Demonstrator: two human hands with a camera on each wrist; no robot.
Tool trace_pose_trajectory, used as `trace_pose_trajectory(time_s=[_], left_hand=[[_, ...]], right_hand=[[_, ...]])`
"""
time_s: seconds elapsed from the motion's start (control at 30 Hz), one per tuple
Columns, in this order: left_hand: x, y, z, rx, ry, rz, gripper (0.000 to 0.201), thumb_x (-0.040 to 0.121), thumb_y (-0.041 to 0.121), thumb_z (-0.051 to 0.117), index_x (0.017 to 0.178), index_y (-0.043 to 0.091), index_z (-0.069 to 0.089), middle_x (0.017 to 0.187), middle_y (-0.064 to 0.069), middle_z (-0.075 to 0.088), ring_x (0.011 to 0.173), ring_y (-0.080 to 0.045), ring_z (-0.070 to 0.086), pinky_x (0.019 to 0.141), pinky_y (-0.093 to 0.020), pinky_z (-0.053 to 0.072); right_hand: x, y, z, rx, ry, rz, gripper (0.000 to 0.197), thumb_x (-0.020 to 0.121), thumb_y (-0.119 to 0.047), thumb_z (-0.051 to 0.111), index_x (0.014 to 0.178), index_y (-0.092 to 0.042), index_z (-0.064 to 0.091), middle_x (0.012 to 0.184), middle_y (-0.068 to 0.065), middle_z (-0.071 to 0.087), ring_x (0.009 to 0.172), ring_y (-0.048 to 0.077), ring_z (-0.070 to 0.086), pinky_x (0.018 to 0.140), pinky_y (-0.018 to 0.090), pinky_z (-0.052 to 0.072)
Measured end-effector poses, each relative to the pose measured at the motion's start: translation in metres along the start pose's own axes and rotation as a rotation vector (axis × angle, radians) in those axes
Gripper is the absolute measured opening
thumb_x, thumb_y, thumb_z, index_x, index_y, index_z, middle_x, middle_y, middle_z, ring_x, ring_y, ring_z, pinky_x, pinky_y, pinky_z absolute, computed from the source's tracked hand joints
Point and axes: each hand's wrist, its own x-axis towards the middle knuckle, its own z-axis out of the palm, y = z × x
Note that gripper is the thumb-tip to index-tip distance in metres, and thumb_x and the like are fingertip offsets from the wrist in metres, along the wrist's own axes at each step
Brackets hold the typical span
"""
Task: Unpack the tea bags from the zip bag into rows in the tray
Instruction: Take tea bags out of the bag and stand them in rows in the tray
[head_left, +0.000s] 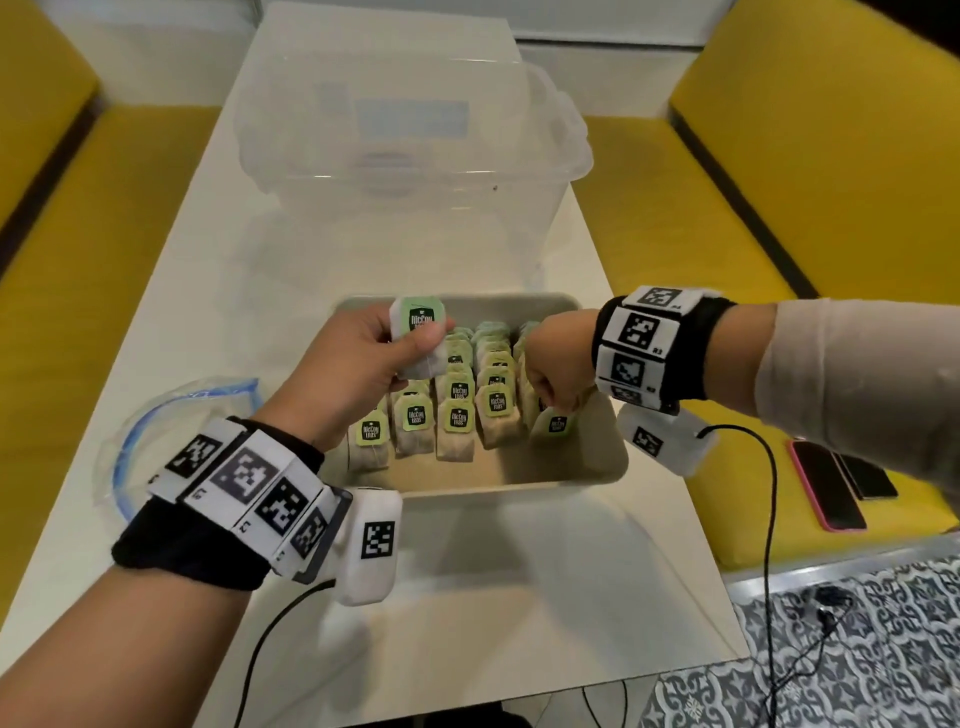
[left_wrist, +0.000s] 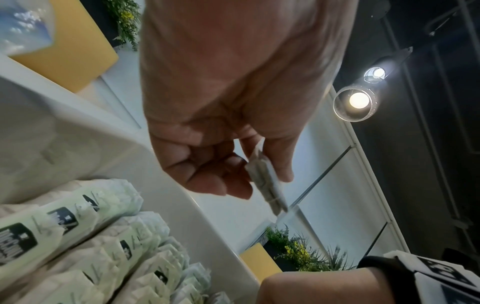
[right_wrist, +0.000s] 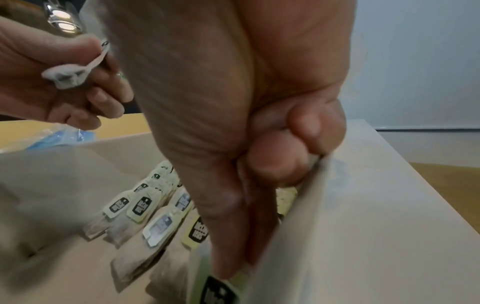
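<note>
Beige plastic forms the shallow rectangular tray (head_left: 597, 470), which sits on the white table (head_left: 208, 291) and serves as the landmark here. Inside the tray, paper tea bags with pale green tags (head_left: 457, 395) stand in rows running from its near side toward its far wall, and the near strip of the tray floor is bare. Above the tray's far-left corner the left hand (head_left: 353, 364) pinches a small bunch of tea bags with a green tag on top (head_left: 418, 340), thumb across the front and fingers curled behind; the left wrist view shows that bunch (left_wrist: 267, 185) edge-on between thumb and fingertips. Over the tray's right side the right hand (head_left: 553, 371) reaches down with its fingers curled, gripping one tagged tea bag (head_left: 556, 423) at the near end of the rightmost row; in the right wrist view this bag (right_wrist: 218, 288) lies against the tray's right wall. Left of the tray, on the table, lies the clear zip bag with a blue seal (head_left: 156, 415), its mouth open. Beyond the tray's far wall stands a large clear plastic storage box (head_left: 415, 171). To the right of the tray, on a yellow seat (head_left: 831, 234), lie two dark phones (head_left: 841, 480).
</note>
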Motion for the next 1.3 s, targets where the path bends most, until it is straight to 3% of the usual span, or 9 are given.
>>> trace_pose_trajectory(time_s=[0.13, 0.23, 0.4, 0.47, 0.6, 0.77, 0.87, 1.1, 1.3], left_hand=[[-0.003, 0.001, 0.001, -0.018, -0.048, 0.025, 0.011, 0.081, 0.012, 0.065, 0.089, 0.019, 0.066, 0.068, 0.007, 0.071, 0.062, -0.004, 0.067, 0.054, -0.015, 0.049], [-0.005, 0.003, 0.000, -0.047, -0.066, 0.009, 0.016, 0.074, 0.010, 0.069, 0.088, 0.017, 0.063, 0.063, 0.008, 0.071, 0.057, -0.003, 0.066, 0.047, -0.012, 0.046], [-0.005, 0.002, 0.000, 0.039, -0.064, -0.052, 0.026, 0.067, 0.020, 0.073, 0.090, 0.015, 0.064, 0.071, 0.000, 0.071, 0.062, -0.010, 0.069, 0.048, -0.016, 0.047], [-0.004, 0.001, 0.001, 0.063, -0.055, -0.076, 0.024, 0.068, 0.019, 0.074, 0.090, 0.016, 0.064, 0.075, -0.001, 0.072, 0.064, -0.012, 0.069, 0.051, -0.020, 0.047], [-0.002, 0.004, 0.005, 0.095, -0.054, -0.081, 0.022, 0.068, 0.016, 0.075, 0.086, 0.017, 0.063, 0.061, 0.006, 0.069, 0.059, -0.006, 0.067, 0.051, -0.020, 0.047], [-0.001, 0.011, 0.014, 0.082, -0.075, -0.025, 0.030, 0.072, 0.005, 0.075, 0.100, 0.003, 0.064, 0.061, 0.001, 0.069, 0.054, -0.007, 0.065, 0.045, -0.014, 0.043], [-0.001, 0.012, 0.012, 0.100, -0.085, -0.004, 0.037, 0.068, 0.003, 0.077, 0.102, 0.001, 0.063, 0.074, -0.011, 0.071, 0.063, -0.016, 0.070, 0.055, -0.019, 0.051], [0.002, 0.000, -0.022, 0.357, 0.055, 0.028, 0.036, 0.065, 0.006, 0.082, 0.087, 0.026, 0.062, 0.080, 0.008, 0.065, 0.068, -0.010, 0.059, 0.073, -0.024, 0.052], [-0.006, -0.011, -0.045, 0.577, 0.126, -0.003, 0.038, 0.066, 0.011, 0.082, 0.095, 0.025, 0.062, 0.085, 0.012, 0.062, 0.068, -0.004, 0.053, 0.061, -0.009, 0.037]], right_hand=[[0.007, 0.001, 0.004, -0.096, 0.039, 0.017, 0.022, 0.089, -0.024, 0.056, 0.105, -0.014, 0.068, 0.099, 0.002, 0.064, 0.078, 0.014, 0.048, 0.042, 0.018, 0.030], [0.011, 0.004, 0.007, -0.115, 0.079, 0.034, 0.024, 0.091, -0.027, 0.053, 0.108, -0.016, 0.066, 0.110, 0.001, 0.064, 0.080, 0.012, 0.043, 0.064, 0.021, 0.031], [-0.002, 0.000, -0.008, -0.043, 0.099, 0.100, 0.019, 0.083, -0.029, 0.065, 0.096, -0.015, 0.069, 0.086, 0.000, 0.063, 0.075, 0.019, 0.055, 0.061, 0.025, 0.040], [-0.014, 0.003, -0.021, 0.077, 0.127, 0.080, 0.025, 0.079, -0.030, 0.071, 0.101, -0.019, 0.068, 0.088, -0.004, 0.065, 0.076, 0.016, 0.057, 0.059, 0.023, 0.041], [-0.048, 0.003, -0.050, 0.682, 0.206, -0.057, 0.038, 0.072, -0.038, 0.077, 0.105, -0.025, 0.063, 0.081, -0.008, 0.067, 0.067, 0.015, 0.061, 0.070, 0.030, 0.052], [-0.061, -0.010, -0.060, 0.793, 0.431, -0.085, 0.013, 0.081, -0.028, 0.072, 0.087, -0.022, 0.062, 0.065, -0.010, 0.061, 0.046, 0.007, 0.053, 0.045, 0.014, 0.044], [-0.061, -0.011, -0.060, 0.775, 0.479, -0.073, 0.013, 0.078, -0.026, 0.075, 0.078, -0.023, 0.063, 0.060, -0.011, 0.059, 0.044, 0.007, 0.051, 0.040, 0.011, 0.041], [-0.044, -0.011, -0.045, 0.521, 0.311, -0.026, 0.016, 0.072, -0.030, 0.079, 0.076, -0.023, 0.066, 0.067, -0.008, 0.062, 0.063, 0.015, 0.057, 0.056, 0.020, 0.044], [-0.010, -0.026, -0.023, 0.257, 0.086, -0.078, 0.021, 0.078, -0.024, 0.074, 0.098, -0.016, 0.072, 0.084, -0.007, 0.064, 0.063, 0.006, 0.049, 0.051, 0.010, 0.032]])
